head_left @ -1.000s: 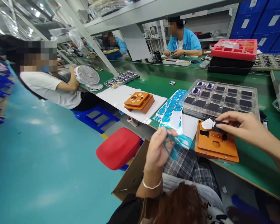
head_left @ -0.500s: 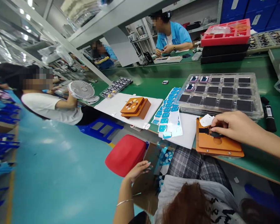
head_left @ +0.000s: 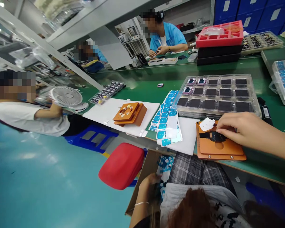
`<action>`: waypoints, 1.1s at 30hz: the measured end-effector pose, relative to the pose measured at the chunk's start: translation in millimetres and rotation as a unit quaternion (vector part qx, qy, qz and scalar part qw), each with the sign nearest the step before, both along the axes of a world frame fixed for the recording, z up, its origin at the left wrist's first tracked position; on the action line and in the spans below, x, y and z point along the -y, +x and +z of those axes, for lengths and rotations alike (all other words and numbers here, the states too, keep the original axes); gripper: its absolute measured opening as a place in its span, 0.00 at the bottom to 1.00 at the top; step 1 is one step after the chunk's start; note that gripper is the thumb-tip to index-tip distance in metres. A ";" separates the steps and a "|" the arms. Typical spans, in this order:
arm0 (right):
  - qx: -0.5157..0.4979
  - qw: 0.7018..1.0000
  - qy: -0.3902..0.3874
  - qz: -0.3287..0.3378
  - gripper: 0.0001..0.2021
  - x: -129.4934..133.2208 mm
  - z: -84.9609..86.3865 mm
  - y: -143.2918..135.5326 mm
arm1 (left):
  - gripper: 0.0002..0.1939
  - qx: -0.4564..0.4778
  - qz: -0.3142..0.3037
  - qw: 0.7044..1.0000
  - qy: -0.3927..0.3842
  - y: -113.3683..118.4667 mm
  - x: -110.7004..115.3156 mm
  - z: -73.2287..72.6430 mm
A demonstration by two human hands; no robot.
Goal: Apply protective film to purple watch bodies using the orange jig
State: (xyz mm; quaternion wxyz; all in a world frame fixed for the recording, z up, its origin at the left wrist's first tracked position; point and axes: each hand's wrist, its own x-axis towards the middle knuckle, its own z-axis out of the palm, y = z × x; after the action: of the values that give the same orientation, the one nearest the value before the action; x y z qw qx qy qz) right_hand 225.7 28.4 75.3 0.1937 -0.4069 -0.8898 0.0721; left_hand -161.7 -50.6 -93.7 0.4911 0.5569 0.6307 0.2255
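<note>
My right hand (head_left: 236, 125) rests at an orange fixture (head_left: 220, 150) near the table edge, its fingertips pinched on the edge of a black part (head_left: 217, 136) there. A white die-cut piece (head_left: 207, 124) lies at the fixture's upper left. Low over a cardboard box (head_left: 139, 186) beside my lap is my left hand (head_left: 154, 179), smeared by motion, its fingers not clear. Sheets of blue stickers (head_left: 165, 118) lie left of the fixture. Behind it stands a clear tray (head_left: 213, 95) with dark squares and several small devices.
A second orange fixture (head_left: 130, 114) sits on white foam (head_left: 97, 110). A red stool (head_left: 122, 166) stands left of the box. Farther off are a white fan (head_left: 66, 96), a red tray (head_left: 219, 33) and a black tube (head_left: 265, 110). Co-workers sit across and to the left.
My left hand has moved right and down over the box; the clear strip at its fingers no longer shows there. My right hand stays at the fixture. The view has shifted slightly.
</note>
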 end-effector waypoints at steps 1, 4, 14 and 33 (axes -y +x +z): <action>-0.002 1.000 -0.001 -0.010 0.12 -0.1 1.7 1.0 | 0.14 -0.009 -0.034 0.999 -0.005 3.3 -5.0 7.4; -0.007 0.999 -0.007 -0.036 0.12 -2.1 5.8 3.1 | 0.18 -0.018 -0.146 0.989 0.001 22.9 -15.4 47.3; -0.091 0.983 -0.156 0.010 0.15 -22.6 26.1 17.2 | 0.29 0.019 -0.229 0.775 0.589 173.6 -57.1 119.3; 0.078 0.996 0.042 -0.011 0.20 -207.0 -12.1 -55.6 | 0.21 -0.357 -0.260 0.594 0.673 161.4 -67.6 113.8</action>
State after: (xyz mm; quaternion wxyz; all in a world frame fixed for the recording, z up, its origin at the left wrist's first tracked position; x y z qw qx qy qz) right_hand 170.1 235.4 63.2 0.1417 -0.4127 -0.8998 0.0005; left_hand -0.3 17.0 20.1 -0.2494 0.9056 0.2530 0.2318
